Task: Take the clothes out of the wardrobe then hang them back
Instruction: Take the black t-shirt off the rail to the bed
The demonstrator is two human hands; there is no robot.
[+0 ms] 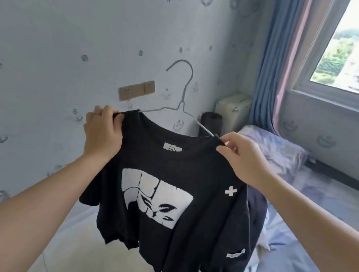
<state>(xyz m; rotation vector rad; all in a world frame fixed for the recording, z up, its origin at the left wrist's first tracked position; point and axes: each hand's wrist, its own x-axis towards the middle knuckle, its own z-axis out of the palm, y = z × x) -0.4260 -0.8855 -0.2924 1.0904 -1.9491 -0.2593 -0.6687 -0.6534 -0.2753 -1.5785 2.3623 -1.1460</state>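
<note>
left hand (102,132), right hand (242,157) holding black T-shirt (171,157), wire hanger (186,86), white print (156,198) illegible

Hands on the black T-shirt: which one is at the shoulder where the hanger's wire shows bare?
The right hand: it pinches the T-shirt beside the hanger's exposed wire arm. The left hand grips the shoulder that covers the wire.

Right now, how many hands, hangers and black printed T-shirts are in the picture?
Hands: 2, the left hand and the right hand, each gripping one shoulder of the shirt
Black printed T-shirt: 1
Wire hanger: 1
Total: 4
</note>
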